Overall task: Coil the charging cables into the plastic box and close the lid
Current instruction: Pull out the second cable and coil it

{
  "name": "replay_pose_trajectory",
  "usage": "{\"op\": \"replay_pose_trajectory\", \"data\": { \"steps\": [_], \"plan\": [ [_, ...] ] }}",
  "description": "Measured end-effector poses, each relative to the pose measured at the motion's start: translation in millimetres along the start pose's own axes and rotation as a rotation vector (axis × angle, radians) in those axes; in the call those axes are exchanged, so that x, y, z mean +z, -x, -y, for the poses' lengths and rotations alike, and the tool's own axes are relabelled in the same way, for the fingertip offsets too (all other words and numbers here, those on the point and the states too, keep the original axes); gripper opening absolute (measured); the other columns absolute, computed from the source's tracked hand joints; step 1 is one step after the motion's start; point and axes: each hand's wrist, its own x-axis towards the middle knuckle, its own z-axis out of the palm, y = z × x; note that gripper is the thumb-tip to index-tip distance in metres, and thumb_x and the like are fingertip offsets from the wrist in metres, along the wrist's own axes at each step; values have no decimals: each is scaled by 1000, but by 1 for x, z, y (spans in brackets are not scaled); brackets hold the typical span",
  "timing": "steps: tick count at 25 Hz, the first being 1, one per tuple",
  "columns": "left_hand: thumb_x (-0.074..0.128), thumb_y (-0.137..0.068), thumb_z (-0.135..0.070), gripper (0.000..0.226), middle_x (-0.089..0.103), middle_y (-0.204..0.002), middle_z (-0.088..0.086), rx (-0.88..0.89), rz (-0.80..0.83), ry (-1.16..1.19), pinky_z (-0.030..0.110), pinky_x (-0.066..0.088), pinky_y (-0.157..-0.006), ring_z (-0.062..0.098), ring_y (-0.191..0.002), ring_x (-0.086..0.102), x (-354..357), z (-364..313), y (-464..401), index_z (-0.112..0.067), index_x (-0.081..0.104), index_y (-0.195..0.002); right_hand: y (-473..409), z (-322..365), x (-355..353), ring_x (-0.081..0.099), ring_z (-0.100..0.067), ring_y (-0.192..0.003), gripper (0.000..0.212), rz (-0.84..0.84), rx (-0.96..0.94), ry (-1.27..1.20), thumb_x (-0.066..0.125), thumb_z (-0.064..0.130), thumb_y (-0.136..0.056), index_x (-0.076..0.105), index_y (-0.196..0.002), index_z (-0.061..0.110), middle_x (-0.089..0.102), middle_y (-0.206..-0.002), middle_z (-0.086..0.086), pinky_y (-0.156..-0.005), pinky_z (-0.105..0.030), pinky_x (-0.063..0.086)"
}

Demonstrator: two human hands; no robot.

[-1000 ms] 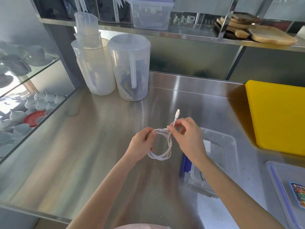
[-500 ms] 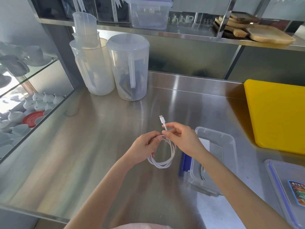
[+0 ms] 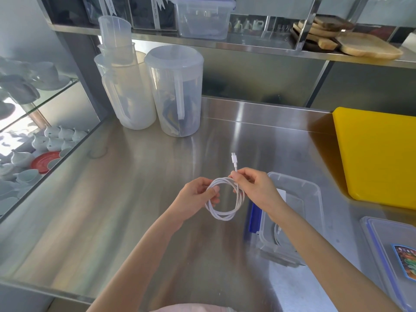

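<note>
Steel counter (image 3: 135,210) bearing, at right, the open plastic box (image 3: 313,199) with a cable inside; its lid (image 3: 382,244) lies nearer, far right. Left hand (image 3: 195,199) pinches the white cable coil (image 3: 225,212), held above the counter left of the box; right hand (image 3: 254,188) grips its upright plug end (image 3: 234,161).

**Much of the box stays out of your sight**

Your right forearm (image 3: 315,239) crosses the plastic box (image 3: 313,194), hiding most of its contents; only a sliver of white cable inside (image 3: 278,233) shows. The lid (image 3: 382,248) runs off the frame's right edge, its sticker (image 3: 405,260) too blurred to read. Your left hand (image 3: 195,199) covers part of the coiled cable (image 3: 225,216).
</note>
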Motion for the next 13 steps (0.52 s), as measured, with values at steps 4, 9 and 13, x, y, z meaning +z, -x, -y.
{"op": "replay_pose_trajectory", "data": {
  "steps": [4, 9, 13],
  "plan": [
    [49, -91, -10, 16, 57, -65, 0, 8, -29, 33, 12, 45, -48, 0, -44, 54, 3, -5, 2, -16, 60, -80, 2, -1, 1, 49, 1, -45, 23, 59, 4, -21, 52, 26, -88, 61, -68, 30, 58, -46, 17, -49, -11, 42],
    [50, -91, -12, 15, 55, -63, -1, 1, -66, -9, 12, 43, -45, 0, -40, 48, 5, -7, -1, -16, 60, -81, 6, -1, 3, 56, 1, -58, 17, 128, 3, -74, 53, 27, -88, 61, -74, 31, 64, -64, 13, -61, -18, 48],
    [50, -91, -12, 16, 55, -63, -2, -14, -49, -15, 12, 44, -46, -1, -42, 49, 8, -6, -2, -17, 61, -80, 10, -6, 1, 57, -1, -62, 9, 137, -14, -43, 62, 23, -83, 61, -80, 31, 65, -74, 9, -54, -9, 46]
  ]
}}
